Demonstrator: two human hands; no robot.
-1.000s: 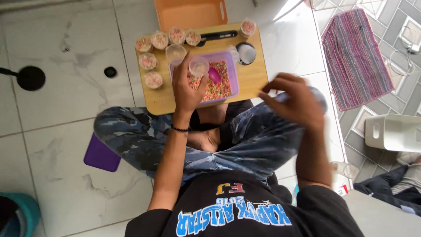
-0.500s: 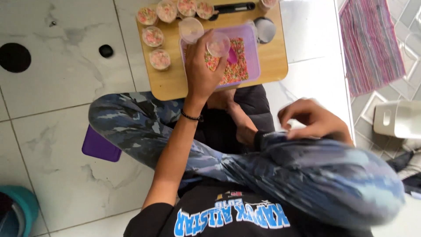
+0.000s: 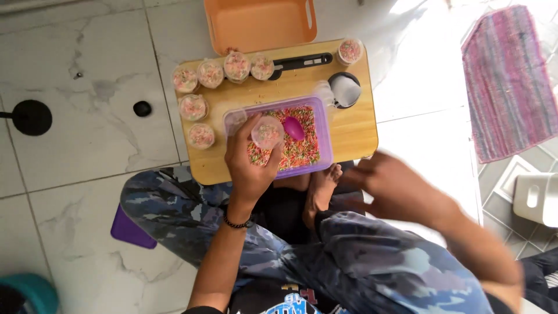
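My left hand grips a small clear cup filled with coloured sprinkles, held over a purple container of sprinkles with a magenta scoop in it. The container stands on a low wooden table. My right hand is blurred, off the table's front right corner above my knee, and I cannot make out its fingers or anything in it. Several filled cups line the table's left and back edges.
An orange bin sits behind the table. A round lid and a black tool lie at the table's back right, with one more cup. A striped rug and a white tub are to the right.
My right hand has swung from my right side towards the table's front edge. My left hand keeps the cup over the purple container. The camera has shifted.
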